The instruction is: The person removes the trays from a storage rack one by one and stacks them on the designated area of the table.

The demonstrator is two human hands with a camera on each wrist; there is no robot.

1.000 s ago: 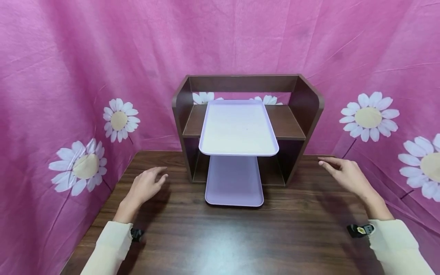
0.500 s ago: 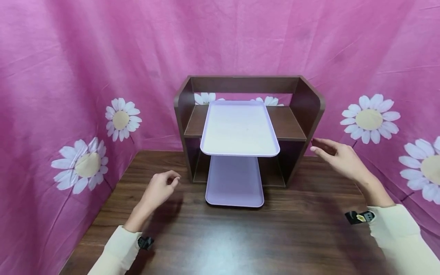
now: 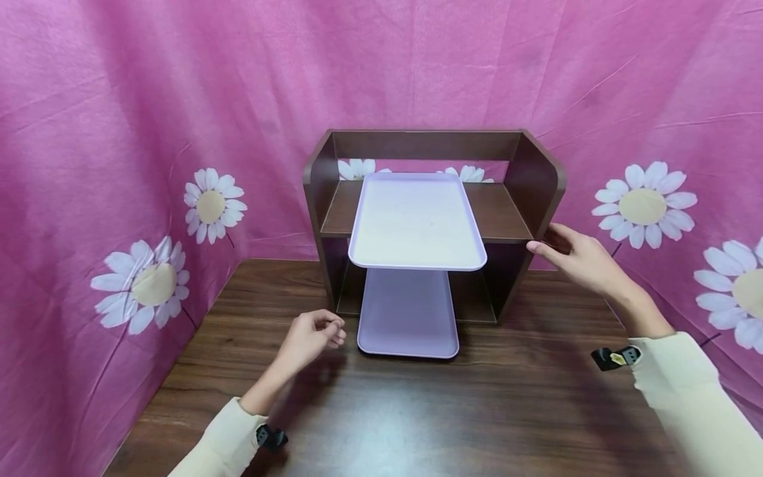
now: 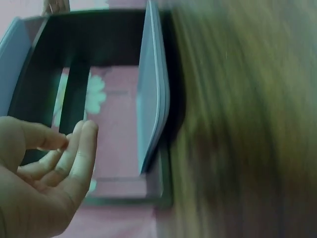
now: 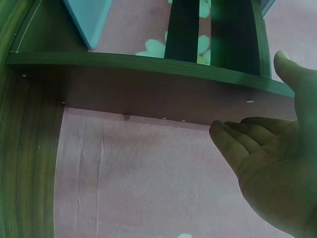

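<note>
A two-level brown shelf unit [image 3: 533, 179] stands on the wooden table. One light purple tray [image 3: 417, 222] lies on its upper shelf and sticks out at the front. Another purple tray [image 3: 408, 318] sticks out from the lower level. My left hand [image 3: 312, 338] hovers just left of the lower tray's front part, fingers loosely bent with nothing in them. At the unit's right side panel [image 5: 148, 91] is my right hand [image 3: 584, 262]. Its thumb overlaps the panel's front edge, while its extended fingers [image 5: 230, 144] lie along the outer face.
Pink cloth [image 3: 411, 66] with white daisies hangs behind the unit and at both sides. The dark wood table [image 3: 507, 397] extends in front of the trays. A black band [image 3: 614, 358] sits at the right cuff and another black band [image 3: 271, 437] at the left.
My left hand has moved right and toward me, up to the lower tray's side. The right hand has come left and forward to the unit's right panel. Both trays stay put.
</note>
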